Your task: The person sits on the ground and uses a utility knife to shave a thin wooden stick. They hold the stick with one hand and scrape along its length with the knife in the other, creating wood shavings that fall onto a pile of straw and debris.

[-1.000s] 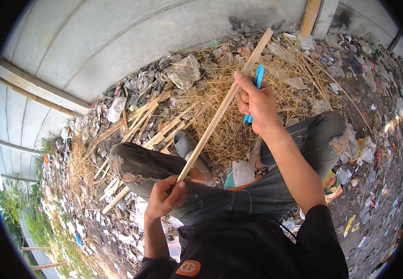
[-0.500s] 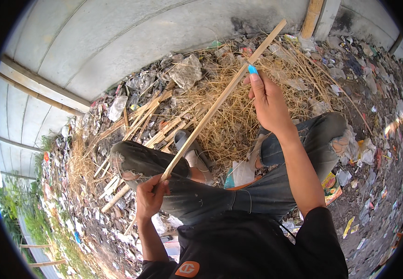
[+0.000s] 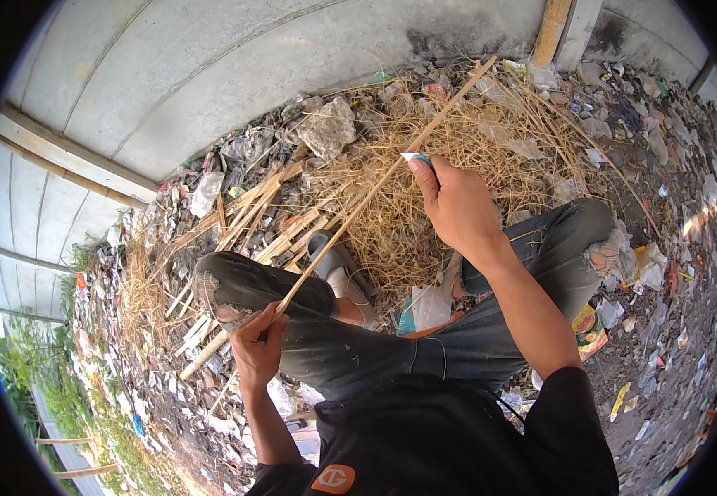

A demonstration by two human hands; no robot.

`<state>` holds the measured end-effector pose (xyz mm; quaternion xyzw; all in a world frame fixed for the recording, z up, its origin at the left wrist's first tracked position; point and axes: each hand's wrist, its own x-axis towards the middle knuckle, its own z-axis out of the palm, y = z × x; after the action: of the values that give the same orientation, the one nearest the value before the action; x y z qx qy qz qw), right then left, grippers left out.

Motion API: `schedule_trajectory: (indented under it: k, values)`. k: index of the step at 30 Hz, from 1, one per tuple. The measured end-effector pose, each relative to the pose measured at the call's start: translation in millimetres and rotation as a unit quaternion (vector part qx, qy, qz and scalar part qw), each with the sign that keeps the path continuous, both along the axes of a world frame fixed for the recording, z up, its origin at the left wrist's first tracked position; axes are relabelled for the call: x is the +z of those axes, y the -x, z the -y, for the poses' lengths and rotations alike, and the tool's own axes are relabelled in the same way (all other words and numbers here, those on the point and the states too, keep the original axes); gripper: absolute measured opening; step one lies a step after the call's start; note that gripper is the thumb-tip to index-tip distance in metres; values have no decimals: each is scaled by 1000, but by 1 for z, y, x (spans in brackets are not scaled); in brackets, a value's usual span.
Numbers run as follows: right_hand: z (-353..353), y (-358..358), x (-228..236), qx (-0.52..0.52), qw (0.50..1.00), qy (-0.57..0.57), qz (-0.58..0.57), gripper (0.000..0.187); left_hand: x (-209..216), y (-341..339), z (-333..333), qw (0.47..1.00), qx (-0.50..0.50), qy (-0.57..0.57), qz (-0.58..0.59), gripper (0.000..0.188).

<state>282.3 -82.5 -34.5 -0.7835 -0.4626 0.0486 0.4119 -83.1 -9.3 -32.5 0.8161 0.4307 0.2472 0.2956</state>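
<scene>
A long, thin bamboo strip slants from my left hand up and away to the far right. My left hand is closed around its near end, beside my left knee. In my right hand is a small blue knife, its pale pointed tip against or very near the strip. Most of the knife is hidden in my closed fingers. Below the strip lies a heap of straw-like shavings, between and beyond my feet.
Several split bamboo pieces lie left of the heap, with a rough stone behind them. A grey concrete wall closes off the far side. Scattered litter covers the ground at right. My bent legs frame the work.
My right hand has come left and nearer, drawing the knife along the strip. The strip has turned to show a narrower side, and its far end sits lower. My left hand shifts slightly.
</scene>
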Motion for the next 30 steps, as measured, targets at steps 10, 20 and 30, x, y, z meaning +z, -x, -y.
schedule_trajectory:
  k: [10,20,30]
  values:
    - [-9,38,-9,97,995,3,5,52,-2,-21,6,1000,-6,9,-9,28]
    - [-10,17,-3,49,999,-1,6,50,-3,-22,6,1000,-13,17,-4,27]
    - [-13,26,-2,70,996,51,-10,54,-8,-27,3,999,-20,29,13,28]
